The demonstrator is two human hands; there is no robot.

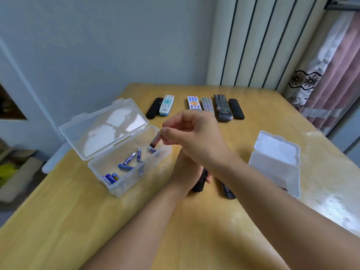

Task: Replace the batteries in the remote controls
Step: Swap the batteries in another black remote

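My right hand (191, 133) pinches a red and black battery (155, 140) by its top, over the right end of an open clear box (155, 164) that holds several blue batteries (128, 158). Below it, my left hand (187, 172) grips a black remote (199, 182) standing on the table; my right forearm hides much of both. A dark battery cover (227, 190) lies just right of that remote. Several more remotes lie in a row at the back: black (153, 109), white and teal (166, 105), white and blue (193, 103), grey (207, 104), wrapped black (223, 108), black (236, 109).
A second open clear box (272, 170) stands at the right, with something small and dark at its near end. The wooden table (58, 211) runs to an edge at the left and right. A white panel and a curtain (331, 75) stand behind.
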